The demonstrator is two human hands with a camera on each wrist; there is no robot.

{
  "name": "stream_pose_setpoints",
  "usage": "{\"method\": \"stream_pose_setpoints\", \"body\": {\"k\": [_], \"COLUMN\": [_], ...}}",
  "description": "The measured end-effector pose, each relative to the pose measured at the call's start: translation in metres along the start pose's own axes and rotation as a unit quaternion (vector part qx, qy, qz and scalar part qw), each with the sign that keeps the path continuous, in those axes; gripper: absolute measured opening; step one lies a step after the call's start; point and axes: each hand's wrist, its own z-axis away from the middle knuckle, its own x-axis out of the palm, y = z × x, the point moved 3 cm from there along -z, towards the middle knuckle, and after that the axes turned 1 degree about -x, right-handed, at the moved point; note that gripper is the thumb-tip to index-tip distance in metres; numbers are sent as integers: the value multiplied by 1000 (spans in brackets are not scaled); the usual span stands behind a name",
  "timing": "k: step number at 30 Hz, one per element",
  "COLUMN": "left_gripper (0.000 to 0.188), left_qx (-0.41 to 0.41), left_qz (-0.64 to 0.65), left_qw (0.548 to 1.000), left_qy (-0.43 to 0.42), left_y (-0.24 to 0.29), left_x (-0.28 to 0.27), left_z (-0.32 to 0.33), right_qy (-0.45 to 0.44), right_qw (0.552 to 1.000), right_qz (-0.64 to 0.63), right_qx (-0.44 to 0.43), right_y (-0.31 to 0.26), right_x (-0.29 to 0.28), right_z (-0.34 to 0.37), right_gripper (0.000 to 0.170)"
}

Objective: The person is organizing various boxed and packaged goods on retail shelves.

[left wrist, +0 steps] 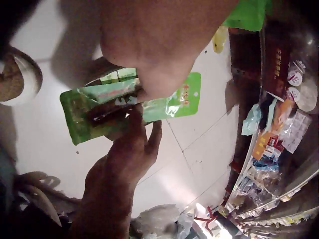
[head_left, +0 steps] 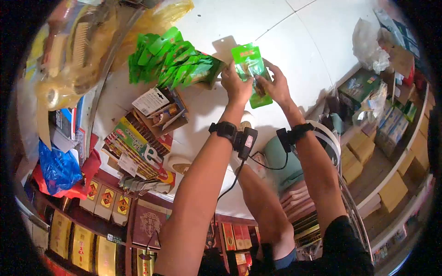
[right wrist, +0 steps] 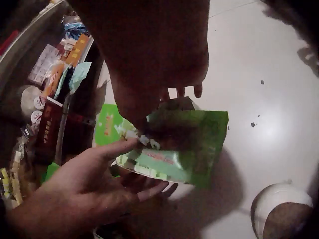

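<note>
A green plastic pouch [head_left: 246, 57] with a hang hole, red lettering and a see-through window is held up between both hands, over the white floor. Something dark brown shows through the window. My left hand [head_left: 237, 85] grips its left edge, thumb on the front and fingers behind, as the right wrist view shows. From the other side my right hand [head_left: 276, 87] pinches it, with the thumb near the middle of the front. A paler green printed piece [left wrist: 117, 75] sticks out along one edge of the pouch. Left of the hands, many similar green pouches [head_left: 172, 57] lie in an overlapping heap.
An opened carton [head_left: 161, 108] stands on a stack of printed boxes [head_left: 138, 147] at the left. Yellow plastic wrap [head_left: 159, 18] lies behind the heap. Shelves with small cartons [head_left: 363, 147] line the right side. A teal stool-like object [head_left: 281, 161] is below the right forearm.
</note>
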Motion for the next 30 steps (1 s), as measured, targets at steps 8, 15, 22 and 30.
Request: {"method": "stream_pose_setpoints", "body": {"k": [8,15,22,30], "left_gripper": [40,19,35,37], "left_qx": [-19,-30,-16,82], "left_qz": [-74,47,24,-25], "left_qw": [995,997,990,994], "left_qy": [-62,49,136,75], "left_y": [24,68,30,-8], "left_x": [-27,-141,-213,-155], "left_z": [1,52,27,2], "right_qy": [108,80,176,147], "right_qw": [994,987,933,923], "right_qz": [20,-131,-288,-298], "right_qx": [-3,-43,127,193], "right_y": [-41,-131,-118,-86], "right_x": [0,1,38,44], "right_z": [5,34,47,91], "right_gripper": [27,20,25,26]}}
